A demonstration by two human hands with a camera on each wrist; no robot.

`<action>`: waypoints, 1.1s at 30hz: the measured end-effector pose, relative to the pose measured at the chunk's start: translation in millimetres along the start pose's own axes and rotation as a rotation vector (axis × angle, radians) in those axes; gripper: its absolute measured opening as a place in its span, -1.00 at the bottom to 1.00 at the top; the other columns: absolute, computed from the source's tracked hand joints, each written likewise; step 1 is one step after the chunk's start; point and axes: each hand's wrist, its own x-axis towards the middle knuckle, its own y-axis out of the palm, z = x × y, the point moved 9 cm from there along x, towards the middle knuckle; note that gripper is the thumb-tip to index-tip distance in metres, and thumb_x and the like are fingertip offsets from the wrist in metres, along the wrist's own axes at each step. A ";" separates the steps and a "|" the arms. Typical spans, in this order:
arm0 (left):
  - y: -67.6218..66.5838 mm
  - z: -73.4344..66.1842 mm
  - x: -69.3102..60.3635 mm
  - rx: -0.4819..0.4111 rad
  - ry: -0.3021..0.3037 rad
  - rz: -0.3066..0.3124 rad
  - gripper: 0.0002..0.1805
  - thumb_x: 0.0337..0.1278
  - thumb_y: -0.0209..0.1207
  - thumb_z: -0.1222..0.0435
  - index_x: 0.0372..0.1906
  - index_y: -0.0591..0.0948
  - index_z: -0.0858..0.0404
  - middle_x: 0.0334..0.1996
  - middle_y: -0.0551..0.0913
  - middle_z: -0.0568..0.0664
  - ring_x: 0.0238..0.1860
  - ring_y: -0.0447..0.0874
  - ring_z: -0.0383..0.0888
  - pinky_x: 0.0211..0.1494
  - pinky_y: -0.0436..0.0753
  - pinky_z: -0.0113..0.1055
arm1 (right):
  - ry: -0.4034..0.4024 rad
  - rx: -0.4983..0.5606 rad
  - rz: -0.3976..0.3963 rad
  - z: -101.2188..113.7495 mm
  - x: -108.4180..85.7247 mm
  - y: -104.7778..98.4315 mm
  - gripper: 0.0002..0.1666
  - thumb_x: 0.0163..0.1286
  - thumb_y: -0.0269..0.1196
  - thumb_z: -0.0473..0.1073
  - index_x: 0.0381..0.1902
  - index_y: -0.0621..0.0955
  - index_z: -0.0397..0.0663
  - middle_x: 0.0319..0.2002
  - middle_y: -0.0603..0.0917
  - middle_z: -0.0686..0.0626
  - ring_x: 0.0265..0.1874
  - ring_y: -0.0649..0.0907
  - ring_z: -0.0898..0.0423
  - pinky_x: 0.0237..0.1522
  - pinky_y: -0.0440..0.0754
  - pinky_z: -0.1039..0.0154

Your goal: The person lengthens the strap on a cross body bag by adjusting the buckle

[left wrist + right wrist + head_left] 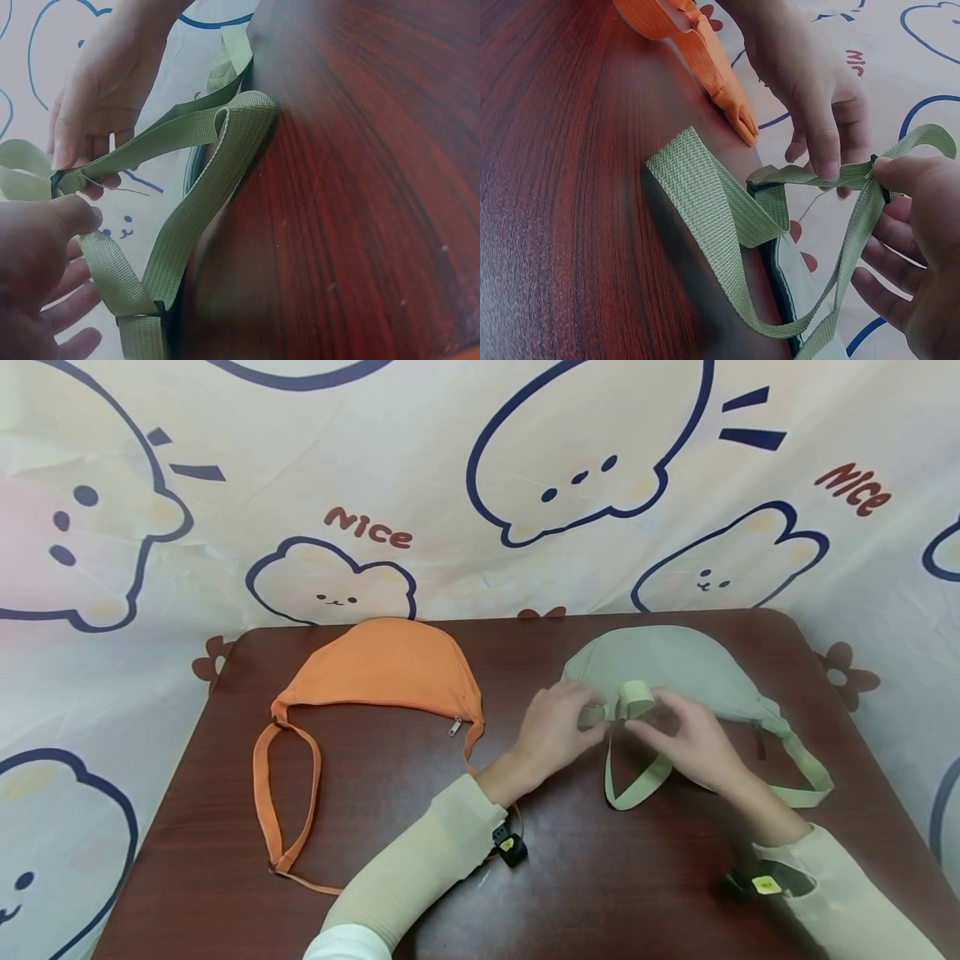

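Observation:
A pale green waist bag (660, 660) lies at the right of the table, its webbing strap (712, 217) looping in front. Just before the bag, my left hand (558, 722) pinches the strap between thumb and fingers, left of a small dark slider (875, 159). At that slider my right hand (697, 735) grips the webbing, thumb pressed on it; a short loop of strap (636, 695) stands up between the hands. A loose thread hangs by the slider. A second dark strap fitting (161, 309) shows in the left wrist view.
An orange waist bag (390, 664) lies left on the dark wooden table (600, 877), its strap (262, 777) spread toward the front and partly behind my left forearm. A printed cloth (450, 460) hangs behind the table.

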 end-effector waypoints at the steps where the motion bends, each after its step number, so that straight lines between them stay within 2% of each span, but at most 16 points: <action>1: -0.4 -0.7 0.1 0.001 0.008 0.001 -0.69 0.24 0.38 0.08 0.03 0.73 0.06 -0.04 0.71 -0.17 -0.03 0.62 -0.22 -0.07 0.55 -0.22 | 0.000 0.000 0.001 -0.1 -0.1 0.0 -0.63 0.30 0.44 -0.33 0.05 0.66 -0.10 -0.15 0.74 -0.01 -0.28 0.70 0.25 -0.21 0.58 0.46; 12: -7.4 -5.9 0.6 -0.014 0.054 -0.043 -0.76 0.21 0.43 0.10 -0.07 0.77 0.06 -0.11 0.75 -0.19 -0.08 0.66 -0.25 -0.11 0.55 -0.32 | -0.021 0.038 0.039 -2.9 2.1 6.0 -0.62 0.30 0.42 -0.37 0.06 0.66 -0.10 -0.14 0.74 0.00 -0.27 0.71 0.18 -0.21 0.60 0.43; 18: -6.5 -5.7 0.6 -0.050 0.070 -0.018 -0.72 0.18 0.45 0.11 -0.03 0.76 0.08 -0.07 0.75 -0.17 -0.02 0.65 -0.22 0.02 0.57 -0.31 | -0.022 0.024 0.087 -6.0 3.3 13.0 -0.63 0.33 0.41 -0.33 0.09 0.65 -0.10 -0.11 0.74 0.00 -0.21 0.71 0.12 -0.17 0.63 0.33; 24: -4.5 -3.1 1.7 -0.119 0.089 0.011 -0.59 0.15 0.45 0.08 0.05 0.72 0.15 -0.04 0.75 -0.13 -0.03 0.64 -0.21 0.08 0.56 -0.37 | 0.000 -0.001 0.094 -10.9 3.5 13.4 -0.66 0.37 0.40 -0.27 0.09 0.66 -0.08 -0.11 0.75 0.02 -0.18 0.72 0.18 -0.15 0.63 0.34; 27: -4.6 -3.0 2.1 -0.164 0.109 0.013 -0.61 0.16 0.44 0.09 0.05 0.73 0.16 -0.05 0.76 -0.12 -0.03 0.65 -0.20 0.06 0.56 -0.38 | 0.002 0.001 0.093 -11.9 3.8 12.8 -0.68 0.37 0.39 -0.27 0.07 0.66 -0.08 -0.12 0.75 0.02 -0.18 0.72 0.20 -0.14 0.62 0.36; 33: -2.9 -3.1 3.0 -0.174 0.129 0.015 -0.68 0.19 0.41 0.08 -0.02 0.75 0.12 -0.11 0.76 -0.15 -0.05 0.66 -0.22 0.04 0.55 -0.42 | 0.012 0.008 0.104 -12.8 4.2 13.2 -0.70 0.38 0.39 -0.26 0.06 0.67 -0.06 -0.11 0.75 0.04 -0.16 0.70 0.22 -0.11 0.60 0.39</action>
